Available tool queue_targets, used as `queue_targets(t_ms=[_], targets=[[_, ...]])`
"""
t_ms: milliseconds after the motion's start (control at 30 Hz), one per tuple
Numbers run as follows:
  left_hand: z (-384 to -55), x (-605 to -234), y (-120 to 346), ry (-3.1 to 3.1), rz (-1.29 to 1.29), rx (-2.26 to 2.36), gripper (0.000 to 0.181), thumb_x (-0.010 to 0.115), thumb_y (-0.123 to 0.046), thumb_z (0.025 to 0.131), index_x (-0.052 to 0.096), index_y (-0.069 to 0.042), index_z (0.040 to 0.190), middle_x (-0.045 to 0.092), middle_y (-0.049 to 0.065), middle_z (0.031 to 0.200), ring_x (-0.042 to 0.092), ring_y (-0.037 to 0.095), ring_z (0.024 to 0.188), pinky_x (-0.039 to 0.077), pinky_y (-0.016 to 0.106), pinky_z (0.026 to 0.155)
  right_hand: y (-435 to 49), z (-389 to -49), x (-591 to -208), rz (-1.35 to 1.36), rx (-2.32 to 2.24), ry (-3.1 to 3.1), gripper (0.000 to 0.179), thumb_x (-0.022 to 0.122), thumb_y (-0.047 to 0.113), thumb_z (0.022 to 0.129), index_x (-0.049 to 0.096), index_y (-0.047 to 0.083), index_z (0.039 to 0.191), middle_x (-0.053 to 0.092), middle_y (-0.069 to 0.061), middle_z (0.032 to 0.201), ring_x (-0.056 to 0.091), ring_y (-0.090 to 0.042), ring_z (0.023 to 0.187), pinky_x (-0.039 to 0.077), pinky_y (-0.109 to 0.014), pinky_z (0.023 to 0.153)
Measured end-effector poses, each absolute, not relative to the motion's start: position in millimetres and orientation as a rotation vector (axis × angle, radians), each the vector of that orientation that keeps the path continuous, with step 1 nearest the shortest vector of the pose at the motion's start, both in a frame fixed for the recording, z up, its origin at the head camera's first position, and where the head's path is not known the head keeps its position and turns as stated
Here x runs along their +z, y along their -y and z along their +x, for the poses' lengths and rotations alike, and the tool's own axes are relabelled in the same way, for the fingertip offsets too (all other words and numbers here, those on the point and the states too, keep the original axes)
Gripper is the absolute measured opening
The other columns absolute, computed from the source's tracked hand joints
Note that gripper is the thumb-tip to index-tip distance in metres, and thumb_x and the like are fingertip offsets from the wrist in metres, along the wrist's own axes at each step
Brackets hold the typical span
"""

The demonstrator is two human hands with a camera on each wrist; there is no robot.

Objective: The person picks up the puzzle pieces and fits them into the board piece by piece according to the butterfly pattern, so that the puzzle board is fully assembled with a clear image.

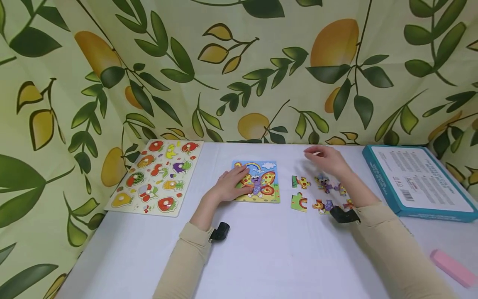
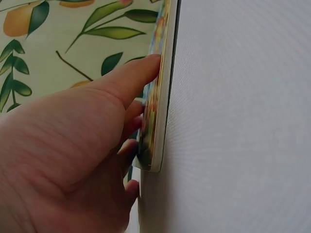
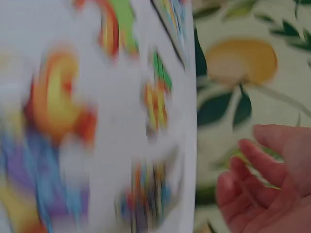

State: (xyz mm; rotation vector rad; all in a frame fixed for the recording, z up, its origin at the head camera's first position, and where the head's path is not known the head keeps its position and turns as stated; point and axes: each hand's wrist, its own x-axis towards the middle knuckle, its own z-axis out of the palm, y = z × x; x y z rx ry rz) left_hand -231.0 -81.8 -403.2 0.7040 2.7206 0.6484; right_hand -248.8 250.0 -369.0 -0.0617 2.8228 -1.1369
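A square butterfly picture puzzle lies on the white table in the head view. My left hand rests on its left side with fingers spread over the picture; the left wrist view shows the thumb against the puzzle's face near its edge. Over to the right, my right hand hovers above several loose jigsaw pieces, fingers loosely bent, with nothing seen in them. Among these are a green and yellow piece and a green piece with a red arc. The right wrist view is blurred, but that hand appears bare.
A fruit peg board lies at the left by the patterned curtain. To the right is a teal box with a white printed face. A pink block lies near the right front. Black wrist cameras sit on both sleeves.
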Motion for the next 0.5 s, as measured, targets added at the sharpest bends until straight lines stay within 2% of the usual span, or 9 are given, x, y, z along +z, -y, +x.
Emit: queue_targets(t_ms=[267,367,500], targets=[[-231.6,-404.6,83.4,-2.718,0.718,0.658,0.072,0.058,-0.044,0.095,0.031,-0.013,0.154,0.022,0.004,0.161,0.012,0.023,0.148,0.005,0.047,0.118,-326.5,-231.2,-371.7,0.124,-0.801,-2.821,0.066,0.063,0.034,0.094,0.040,-0.010,0.137,0.037,-0.036,0.135,0.038,-0.051,0.116,0.038,-0.063,0.095],[-231.3,-404.8,83.4,-2.715,0.714,0.662,0.072,0.058,-0.044,0.095,0.031,-0.014,0.154,0.021,0.004,0.161,0.011,0.022,0.149,0.004,0.046,0.118,-336.0,-227.9,-376.2,0.165,-0.785,-2.788,0.074,0.067,0.038,0.090,0.038,-0.012,0.136,0.037,-0.038,0.132,0.039,-0.051,0.113,0.036,-0.064,0.096],[-231.2,-405.7,84.1,-2.714,0.713,0.673,0.072,0.058,-0.045,0.095,0.031,-0.014,0.154,0.021,0.003,0.161,0.011,0.022,0.149,0.004,0.046,0.118,-339.7,-228.1,-381.3,0.205,-0.827,-2.779,0.076,0.070,0.039,0.088,0.038,-0.014,0.133,0.039,-0.037,0.129,0.040,-0.049,0.110,0.037,-0.063,0.096]])
